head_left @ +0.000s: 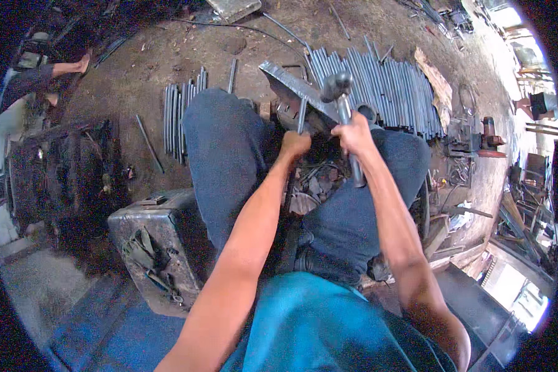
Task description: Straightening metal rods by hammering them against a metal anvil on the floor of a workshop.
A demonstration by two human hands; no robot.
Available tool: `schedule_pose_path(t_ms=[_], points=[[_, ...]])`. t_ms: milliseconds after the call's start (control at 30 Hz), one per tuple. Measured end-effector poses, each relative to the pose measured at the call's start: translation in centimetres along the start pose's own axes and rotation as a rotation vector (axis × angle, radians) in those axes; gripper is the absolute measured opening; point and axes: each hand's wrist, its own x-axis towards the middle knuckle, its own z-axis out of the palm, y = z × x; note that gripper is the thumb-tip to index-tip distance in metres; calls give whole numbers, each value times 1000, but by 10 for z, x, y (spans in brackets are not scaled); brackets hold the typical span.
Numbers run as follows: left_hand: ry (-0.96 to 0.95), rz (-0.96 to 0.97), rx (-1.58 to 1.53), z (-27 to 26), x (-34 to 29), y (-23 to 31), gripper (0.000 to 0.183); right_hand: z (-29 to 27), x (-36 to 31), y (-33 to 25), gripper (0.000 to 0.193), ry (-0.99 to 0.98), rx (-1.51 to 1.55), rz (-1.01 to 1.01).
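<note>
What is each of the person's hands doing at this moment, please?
Left hand: closed, holding a thin metal rod.
Right hand: closed around the handle of a hammer.

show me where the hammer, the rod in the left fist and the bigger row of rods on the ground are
hammer [345, 108]: head view, on the handle just below the striking end
held rod [302, 116]: head view, on the length above the fist
bigger row of rods [384, 93]: head view, near its middle

teal shirt [316, 322], dark blue trousers [220, 155], blue-grey rods [378, 90], dark grey hammer [336, 87], brown floor [146, 80]
</note>
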Motion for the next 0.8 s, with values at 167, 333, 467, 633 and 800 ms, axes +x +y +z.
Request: schedule_pose_path(t_ms=[167, 333, 467, 633, 800], points=[[-280, -154, -331, 2, -22, 20, 59, -35, -8, -61, 22, 87, -22, -125], [-252, -104, -311, 1, -23, 29, 64, -68, -36, -172, 23, 184, 135, -291], [-311, -88, -172, 6, -10, 33, 64, -84, -14, -152, 21, 177, 6, -599], [-285, 13, -129, 17, 3, 34, 67, -24, 1, -37, 18, 205, -62, -193], [-211, 147, -93, 23, 8, 18, 69, -16, 28, -8, 29, 60, -268, 22]])
